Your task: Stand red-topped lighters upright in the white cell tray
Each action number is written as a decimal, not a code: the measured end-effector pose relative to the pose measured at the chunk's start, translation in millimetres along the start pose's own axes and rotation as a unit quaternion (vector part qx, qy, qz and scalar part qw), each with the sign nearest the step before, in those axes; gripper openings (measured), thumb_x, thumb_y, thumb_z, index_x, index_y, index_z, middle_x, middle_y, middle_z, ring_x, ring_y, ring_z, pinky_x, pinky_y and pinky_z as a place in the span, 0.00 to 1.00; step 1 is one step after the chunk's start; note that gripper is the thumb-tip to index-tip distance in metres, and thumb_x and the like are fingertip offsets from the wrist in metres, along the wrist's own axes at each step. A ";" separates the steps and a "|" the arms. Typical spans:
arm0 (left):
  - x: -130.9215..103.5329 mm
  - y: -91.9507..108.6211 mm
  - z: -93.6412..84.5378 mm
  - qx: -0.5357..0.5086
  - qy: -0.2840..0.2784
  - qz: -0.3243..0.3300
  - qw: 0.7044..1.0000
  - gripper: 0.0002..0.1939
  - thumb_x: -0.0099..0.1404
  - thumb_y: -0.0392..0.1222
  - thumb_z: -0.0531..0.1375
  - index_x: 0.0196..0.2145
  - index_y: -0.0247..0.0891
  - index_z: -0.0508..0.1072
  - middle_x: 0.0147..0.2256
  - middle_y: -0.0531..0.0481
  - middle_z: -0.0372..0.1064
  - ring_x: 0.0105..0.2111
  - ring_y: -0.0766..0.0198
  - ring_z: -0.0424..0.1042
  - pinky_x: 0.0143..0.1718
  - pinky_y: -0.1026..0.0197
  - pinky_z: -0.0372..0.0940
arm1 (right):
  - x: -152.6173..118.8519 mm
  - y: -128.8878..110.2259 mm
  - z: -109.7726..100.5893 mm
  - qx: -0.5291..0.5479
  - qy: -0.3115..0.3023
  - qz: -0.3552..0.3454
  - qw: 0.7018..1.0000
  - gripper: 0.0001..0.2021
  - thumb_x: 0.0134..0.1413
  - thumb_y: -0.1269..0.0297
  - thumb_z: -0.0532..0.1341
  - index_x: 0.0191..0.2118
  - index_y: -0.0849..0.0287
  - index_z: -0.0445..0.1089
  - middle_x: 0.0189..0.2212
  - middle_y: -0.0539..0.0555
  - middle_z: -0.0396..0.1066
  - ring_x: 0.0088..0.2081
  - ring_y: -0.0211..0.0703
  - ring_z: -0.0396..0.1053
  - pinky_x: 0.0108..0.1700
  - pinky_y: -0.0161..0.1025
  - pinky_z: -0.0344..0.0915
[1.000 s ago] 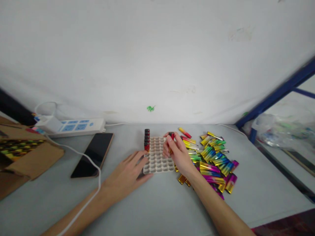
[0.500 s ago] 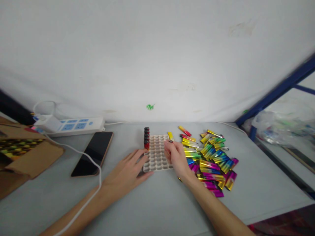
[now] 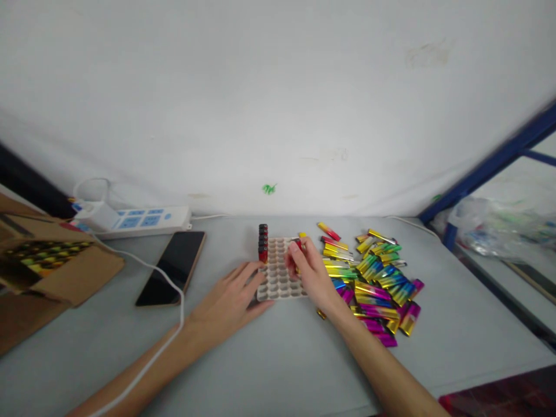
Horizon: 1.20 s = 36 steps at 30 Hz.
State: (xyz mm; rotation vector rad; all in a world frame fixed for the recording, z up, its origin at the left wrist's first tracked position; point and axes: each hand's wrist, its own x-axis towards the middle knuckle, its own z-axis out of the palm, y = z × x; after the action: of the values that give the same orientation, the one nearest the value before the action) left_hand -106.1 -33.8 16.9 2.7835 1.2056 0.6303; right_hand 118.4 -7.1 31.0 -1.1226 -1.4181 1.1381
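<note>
A pale tray [image 3: 274, 284] with rows of small cells lies on the grey table. Several red lighters with black tops [image 3: 263, 246] stand upright in a row along its left side. My left hand [image 3: 230, 295] holds the tray's near left corner, thumb along the front edge and a fingertip close to the nearest standing lighter. Over the right part of the tray, my right hand [image 3: 310, 272] is closed on a lighter [image 3: 297, 244] with red showing at its top; the fingers hide most of it. Right of this hand lies a pile of shiny multicoloured lighters [image 3: 373, 284].
A phone [image 3: 174, 266] and a white power strip [image 3: 147, 220] lie at the left. An open cardboard box [image 3: 82, 272] holds more lighters. A white cable [image 3: 180, 324] crosses above my left forearm. Plastic bags [image 3: 482, 226] sit behind a blue frame [image 3: 478, 171] at right.
My right hand has turned slightly, so that more of the lighter's red body shows. My left hand stays at the tray. The whole view has shifted a little.
</note>
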 end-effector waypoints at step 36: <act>-0.2 -21.2 -4.1 -0.081 -0.015 0.040 0.996 0.10 0.71 0.38 0.70 0.48 0.43 0.78 0.47 0.48 0.80 0.50 0.52 0.81 0.55 0.51 0.78 | 4.8 -4.0 17.0 -0.421 -0.064 -0.188 0.885 0.14 0.76 0.51 0.64 0.45 0.57 0.76 0.39 0.58 0.80 0.41 0.50 0.79 0.44 0.42 0.72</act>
State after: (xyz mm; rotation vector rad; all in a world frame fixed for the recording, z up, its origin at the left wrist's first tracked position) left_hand -122.5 -19.7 16.4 2.7062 0.9930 0.6573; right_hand 100.7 -4.6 33.9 -1.2604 -2.2196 0.2862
